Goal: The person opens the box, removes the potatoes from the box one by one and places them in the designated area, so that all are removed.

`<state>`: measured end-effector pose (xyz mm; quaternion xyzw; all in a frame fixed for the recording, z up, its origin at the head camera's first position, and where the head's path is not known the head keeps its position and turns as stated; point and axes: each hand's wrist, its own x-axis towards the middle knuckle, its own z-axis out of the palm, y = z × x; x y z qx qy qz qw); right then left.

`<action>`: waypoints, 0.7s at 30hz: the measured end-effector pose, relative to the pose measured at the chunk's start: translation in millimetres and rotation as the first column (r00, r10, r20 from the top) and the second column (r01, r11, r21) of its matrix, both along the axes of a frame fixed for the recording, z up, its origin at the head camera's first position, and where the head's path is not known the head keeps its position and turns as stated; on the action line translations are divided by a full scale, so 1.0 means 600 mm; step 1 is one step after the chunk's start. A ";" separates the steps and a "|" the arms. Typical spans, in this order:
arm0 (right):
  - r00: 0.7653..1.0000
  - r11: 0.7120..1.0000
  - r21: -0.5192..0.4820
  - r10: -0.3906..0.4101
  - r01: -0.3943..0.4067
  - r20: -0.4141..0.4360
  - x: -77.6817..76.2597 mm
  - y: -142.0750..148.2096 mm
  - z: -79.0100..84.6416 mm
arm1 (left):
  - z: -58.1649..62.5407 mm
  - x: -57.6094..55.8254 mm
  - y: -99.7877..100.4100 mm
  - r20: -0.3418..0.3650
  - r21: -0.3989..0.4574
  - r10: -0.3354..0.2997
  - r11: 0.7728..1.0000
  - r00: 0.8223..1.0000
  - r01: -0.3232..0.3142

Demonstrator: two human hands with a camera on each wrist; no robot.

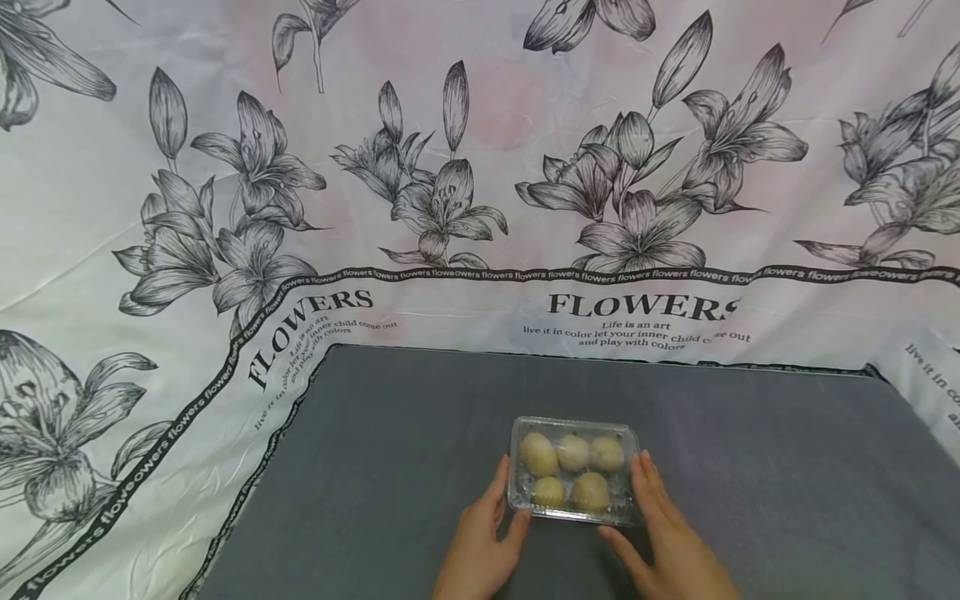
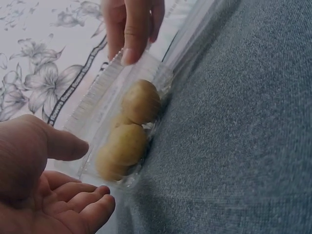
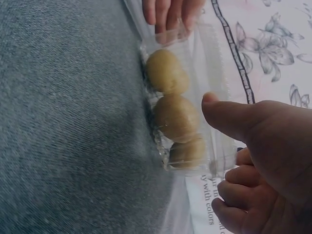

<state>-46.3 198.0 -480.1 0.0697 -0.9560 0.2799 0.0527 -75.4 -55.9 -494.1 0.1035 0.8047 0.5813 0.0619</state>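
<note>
A clear plastic clamshell box [image 1: 573,510] with its lid down sits low over the grey cloth, near the front middle of the head view. Through its walls show several round, yellow-brown items like small potatoes [image 1: 590,492]. My left hand [image 1: 482,533] holds the box's left end, thumb at the near corner and fingers along the side. At the opposite end, my right hand [image 1: 667,533] grips it in the same way. In the right wrist view the right thumb [image 3: 226,117] lies across the lid side, with the other fingers curled lower down.
Dark grey cloth [image 1: 390,433] covers the flat surface around the box. White fabric printed with black flowers [image 1: 442,208] hangs behind and on the left, and its lettered border runs along the surface's far edge. More of this fabric [image 1: 930,392] shows at the right.
</note>
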 end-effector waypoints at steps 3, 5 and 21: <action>1.000 1.000 -0.003 -0.010 0.010 -0.010 -0.002 -0.003 -0.005 | 0.000 -0.001 0.002 0.023 0.037 0.005 0.999 1.000 -0.006; 1.000 1.000 -0.004 -0.020 0.020 -0.009 -0.002 -0.005 -0.005 | 0.000 -0.002 0.004 0.032 0.052 0.014 0.999 0.999 -0.015; 0.997 0.997 0.002 -0.076 0.076 -0.004 -0.004 -0.007 0.005 | -0.003 -0.003 0.005 0.030 0.058 0.013 0.998 0.999 -0.015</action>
